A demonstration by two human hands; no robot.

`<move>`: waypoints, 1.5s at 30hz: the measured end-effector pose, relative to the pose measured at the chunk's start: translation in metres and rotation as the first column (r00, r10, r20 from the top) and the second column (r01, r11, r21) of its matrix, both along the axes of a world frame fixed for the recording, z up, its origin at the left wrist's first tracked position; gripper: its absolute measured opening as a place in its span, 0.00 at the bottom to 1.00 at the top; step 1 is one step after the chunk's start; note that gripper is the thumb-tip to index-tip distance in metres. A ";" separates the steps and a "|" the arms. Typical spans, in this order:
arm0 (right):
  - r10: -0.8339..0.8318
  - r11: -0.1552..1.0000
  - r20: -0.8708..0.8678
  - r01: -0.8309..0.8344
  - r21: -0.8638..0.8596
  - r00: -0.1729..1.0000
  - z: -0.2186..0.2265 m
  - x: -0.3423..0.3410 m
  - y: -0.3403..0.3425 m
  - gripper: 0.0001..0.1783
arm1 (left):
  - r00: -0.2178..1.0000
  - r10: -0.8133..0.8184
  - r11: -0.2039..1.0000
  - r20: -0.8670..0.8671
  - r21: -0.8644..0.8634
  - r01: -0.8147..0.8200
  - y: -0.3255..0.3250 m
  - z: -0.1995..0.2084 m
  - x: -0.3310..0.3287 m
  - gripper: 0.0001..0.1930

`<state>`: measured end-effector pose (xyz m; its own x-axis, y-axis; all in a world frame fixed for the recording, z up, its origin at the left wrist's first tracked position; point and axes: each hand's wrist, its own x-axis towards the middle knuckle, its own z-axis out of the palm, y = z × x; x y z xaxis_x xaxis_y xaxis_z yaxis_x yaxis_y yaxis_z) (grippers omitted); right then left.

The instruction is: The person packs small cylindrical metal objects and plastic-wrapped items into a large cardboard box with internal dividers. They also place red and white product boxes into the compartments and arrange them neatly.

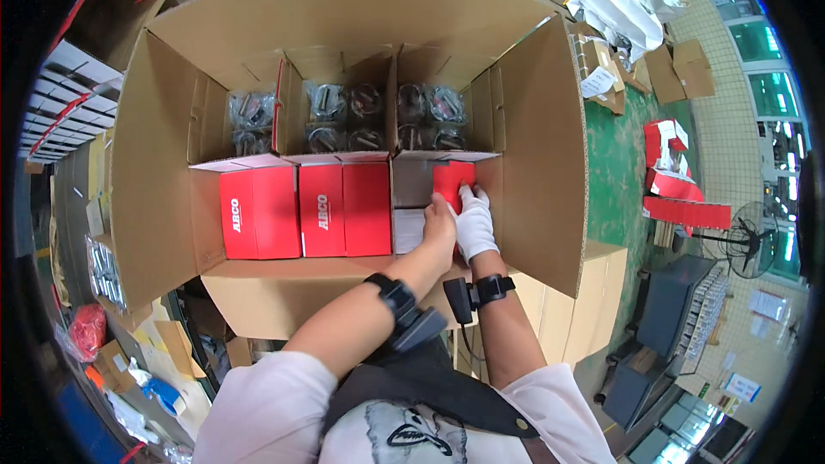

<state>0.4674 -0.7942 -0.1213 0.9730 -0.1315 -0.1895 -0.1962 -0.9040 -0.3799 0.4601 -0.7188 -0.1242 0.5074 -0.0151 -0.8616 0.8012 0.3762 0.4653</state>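
Note:
A large open cardboard carton (344,0) stands in front of me. In its near right section is a red box (452,179), its red part small in view, with grey and white surfaces beside it. My bare left hand (440,228) closes on its near edge, fingers partly hidden. My right hand (475,222), in a white glove, holds its right side, fingertips curled at the edge. To the left lie two wider red boxes (345,210) (260,213) with white lettering. Behind a divider, several clear-bagged round metal parts (326,101) fill the far compartments.
Raised carton flaps (541,155) surround the work area. Stacked white boxes (73,103) stand at left. On the right are red cartons (675,180), a black fan (749,241), a grey cart (679,309) and a white plastic sack (617,13). Brown cartons (593,292) sit beside me.

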 end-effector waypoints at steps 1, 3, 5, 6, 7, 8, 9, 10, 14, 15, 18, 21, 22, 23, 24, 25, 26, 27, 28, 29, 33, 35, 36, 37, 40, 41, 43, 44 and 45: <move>-0.010 1.000 -0.036 0.009 -0.023 0.999 0.004 0.001 0.002 0.40 | 0.993 0.086 0.994 -0.078 -0.056 -0.091 -0.002 0.004 0.005 0.32; -0.023 0.998 -0.105 0.016 -0.066 0.994 0.015 0.002 0.011 0.43 | 0.953 0.210 0.947 -0.216 -0.199 -0.254 0.002 0.011 0.007 0.33; -0.068 0.980 -0.223 0.023 -0.200 0.972 0.018 0.008 0.016 0.47 | 0.987 0.044 0.978 -0.153 -0.194 -0.073 0.010 0.027 0.004 0.32; -0.119 0.979 -0.274 0.066 -0.195 0.954 0.014 0.011 0.014 0.48 | 0.982 -0.179 0.983 -0.059 -0.053 0.176 0.018 0.042 0.001 0.32; -0.159 0.977 -0.321 0.102 -0.188 0.933 0.013 0.014 0.016 0.48 | 0.919 -0.395 0.913 0.004 0.111 0.392 0.029 0.050 -0.002 0.31; -0.128 0.970 -0.293 0.058 -0.236 0.948 0.014 0.013 0.024 0.47 | 0.801 -0.523 0.848 0.291 0.271 0.455 0.044 0.048 -0.022 0.29; -0.161 0.970 -0.374 0.077 -0.229 0.913 0.012 0.017 0.031 0.45 | 0.574 -0.635 0.772 0.517 0.442 0.456 0.064 0.045 -0.040 0.27; -0.198 0.960 -0.315 0.118 -0.256 0.928 0.005 0.013 0.033 0.44 | 0.534 -0.699 0.699 0.476 0.296 0.651 0.092 0.079 -0.026 0.25; -0.148 0.986 -0.337 0.111 -0.127 0.930 0.004 0.015 0.041 0.44 | 0.619 -0.744 0.655 0.253 0.462 0.598 0.161 0.106 0.001 0.19; -0.140 0.985 -0.351 0.095 -0.142 0.926 0.006 0.014 0.041 0.44 | 0.611 -0.741 0.617 0.279 0.643 0.454 0.165 0.091 0.003 0.18; -0.099 0.987 -0.368 0.045 -0.155 0.925 0.006 0.012 0.056 0.37 | 0.604 -0.717 0.633 0.350 0.688 0.353 0.147 -0.001 -0.011 0.30; -0.054 0.733 -0.487 0.366 0.573 0.872 0.022 0.019 0.032 0.31 | 0.694 -0.684 0.659 0.224 0.597 0.458 0.095 -0.009 -0.018 0.37; -0.027 0.656 -0.458 0.362 0.662 0.888 0.049 0.022 0.035 0.34 | 0.700 -0.690 0.624 0.186 0.644 0.443 0.081 0.000 -0.016 0.37; -0.123 0.729 -0.271 0.272 0.628 0.955 0.043 0.014 0.043 0.31 | 0.737 -0.656 0.592 0.161 0.716 0.371 0.062 0.005 -0.017 0.37; -0.178 0.621 -0.357 0.386 0.682 0.917 0.029 0.012 0.037 0.29 | 0.742 -0.660 0.543 0.118 0.757 0.363 0.049 0.008 -0.017 0.37; -0.219 0.495 -0.441 0.489 0.718 0.870 0.018 0.015 0.033 0.28 | 0.746 -0.662 0.489 0.077 0.798 0.352 0.042 0.012 -0.012 0.38; -0.241 0.450 -0.439 0.501 0.739 0.865 0.010 0.015 0.025 0.26 | 0.726 -0.686 0.447 0.048 0.815 0.368 0.039 0.015 -0.008 0.38; -0.259 0.400 -0.441 0.511 0.761 0.859 0.006 0.015 0.021 0.24 | 0.708 -0.706 0.400 0.013 0.832 0.384 0.038 0.016 -0.003 0.38; -0.278 0.349 -0.443 0.520 0.780 0.852 0.003 0.015 0.016 0.22 | 0.687 -0.726 0.352 -0.021 0.847 0.398 0.036 0.017 0.000 0.38; -0.311 0.526 -0.342 0.461 0.715 0.886 0.001 0.012 0.011 0.21 | 0.676 -0.736 0.303 -0.016 0.886 0.351 0.031 0.010 0.001 0.38; -0.280 0.849 -0.016 0.255 0.462 0.960 0.044 -0.005 0.006 0.17 | 0.660 -0.743 0.101 -0.108 0.958 0.270 0.020 -0.018 0.008 0.39; -0.360 0.648 -0.105 0.329 0.687 0.927 0.034 -0.028 -0.014 0.15 | 0.629 -0.761 0.012 -0.160 0.966 0.260 0.012 -0.023 0.006 0.39; -0.317 0.649 -0.130 0.315 0.693 0.940 0.043 -0.034 -0.014 0.15 | 0.590 -0.790 -0.011 -0.166 0.966 0.257 0.015 -0.024 0.003 0.39; -0.293 0.697 -0.083 0.273 0.663 0.952 0.052 -0.035 -0.013 0.16 | 0.544 -0.824 -0.027 -0.161 0.969 0.246 0.016 -0.019 0.005 0.39; -0.209 0.850 0.156 0.100 0.518 0.965 0.069 -0.032 0.001 0.19 | 0.224 -0.972 -0.025 -0.069 0.981 0.193 0.041 -0.006 0.016 0.40; -0.204 0.857 0.224 0.063 0.511 0.953 0.073 -0.023 0.006 0.20 | 0.080 -0.996 -0.011 -0.025 0.984 0.177 0.050 -0.005 0.020 0.40; -0.197 0.914 0.341 0.046 0.403 0.919 0.084 0.006 0.024 0.21 | 0.036 -0.998 0.068 0.058 0.905 0.420 0.055 -0.019 0.028 0.37; -0.116 0.952 0.444 -0.029 0.305 0.888 0.085 0.020 0.034 0.23 | 0.104 -0.974 0.222 0.200 0.778 0.587 0.057 -0.037 0.030 0.36; -0.032 0.980 0.538 -0.078 0.181 0.842 0.084 0.039 0.036 0.24 | -0.082 -0.992 0.050 0.098 0.887 0.459 0.051 -0.040 0.035 0.34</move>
